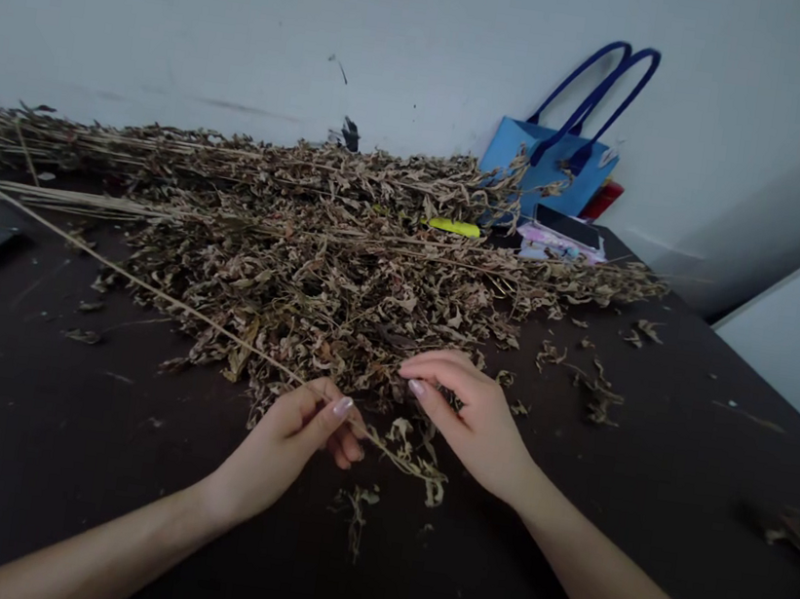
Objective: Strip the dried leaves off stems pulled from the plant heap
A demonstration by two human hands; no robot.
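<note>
As the left hand (314,426) pinches the dried stem (206,318) near its leafy end, likely for steadiness, the rest slants far left. Whether the right hand (478,430), curled near the leaf heap (341,297), grips anything is unclear.

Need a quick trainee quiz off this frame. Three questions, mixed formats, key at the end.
1. Multiple choice: what pinches the long dry stalk?
A) the left hand
B) the right hand
C) both hands together

2. True or false: the dark phone lies outside the blue bag.

3. Fill in the blank: the stalk's leafy end points toward the picture's lower ____.

Key
1. A
2. True
3. right
</note>
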